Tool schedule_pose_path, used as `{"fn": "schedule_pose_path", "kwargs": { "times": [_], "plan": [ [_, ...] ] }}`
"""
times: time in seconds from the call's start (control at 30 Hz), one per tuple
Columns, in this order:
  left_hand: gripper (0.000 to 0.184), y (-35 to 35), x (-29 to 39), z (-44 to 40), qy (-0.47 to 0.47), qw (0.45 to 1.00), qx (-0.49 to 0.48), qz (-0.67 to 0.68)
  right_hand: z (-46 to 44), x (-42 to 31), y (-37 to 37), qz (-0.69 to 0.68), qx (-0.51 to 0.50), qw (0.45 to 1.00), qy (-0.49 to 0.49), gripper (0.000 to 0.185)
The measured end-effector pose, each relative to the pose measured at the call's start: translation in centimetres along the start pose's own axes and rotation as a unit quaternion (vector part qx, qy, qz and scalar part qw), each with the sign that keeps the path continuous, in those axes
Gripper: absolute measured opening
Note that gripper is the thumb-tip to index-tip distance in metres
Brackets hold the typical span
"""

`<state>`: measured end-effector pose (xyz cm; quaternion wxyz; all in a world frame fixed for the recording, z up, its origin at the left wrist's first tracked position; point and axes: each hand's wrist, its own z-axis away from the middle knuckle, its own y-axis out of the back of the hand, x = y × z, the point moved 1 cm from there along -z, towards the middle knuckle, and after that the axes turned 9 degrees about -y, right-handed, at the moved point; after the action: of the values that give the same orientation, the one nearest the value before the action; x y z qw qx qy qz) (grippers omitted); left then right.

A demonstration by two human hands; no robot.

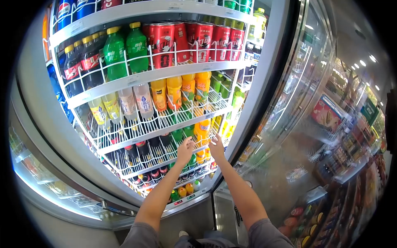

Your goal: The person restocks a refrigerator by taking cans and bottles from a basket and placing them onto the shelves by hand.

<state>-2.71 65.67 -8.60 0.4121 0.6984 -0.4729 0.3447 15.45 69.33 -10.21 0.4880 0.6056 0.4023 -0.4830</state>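
Both my arms reach into a lit drinks fridge. My left hand (185, 150) is at the front of a lower wire shelf, its fingers curled inward; whether anything small is inside them I cannot make out. To its right, my right hand (216, 148) has its fingers apart and holds nothing visible. An orange drink bottle (202, 128) stands upright just above and between the hands, on the right part of that shelf. Green bottles (177, 134) stand left of it, behind the left hand. Dark cola bottles (142, 148) fill the shelf's left part.
Above are orange juice bottles (174, 91), clear bottles (143, 101), red cans (161, 43) and green bottles (113, 53). White wire rails (165, 131) front each shelf. The glass door (285, 124) stands open at right, reflecting store shelves. Small bottles (189, 188) sit at the bottom.
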Motion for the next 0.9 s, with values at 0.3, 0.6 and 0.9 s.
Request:
{"fn": "schedule_pose_path", "kwargs": {
  "times": [0.3,0.6,0.9],
  "plan": [
    [0.031,3.0,1.1,9.8,0.000,0.998,0.051,0.046,11.2,-2.6,-1.2,-0.052,-0.022,0.997,-0.050,0.058],
    [0.028,6.4,3.2,23.2,0.083,0.982,0.125,0.116,22.0,2.2,-3.5,-0.246,-0.192,0.946,-0.088,0.047],
    [0.030,7.9,9.5,32.6,0.067,0.961,0.236,0.128,28.9,-0.9,-2.0,-0.288,-0.323,0.901,-0.035,0.042]
  ]
}}
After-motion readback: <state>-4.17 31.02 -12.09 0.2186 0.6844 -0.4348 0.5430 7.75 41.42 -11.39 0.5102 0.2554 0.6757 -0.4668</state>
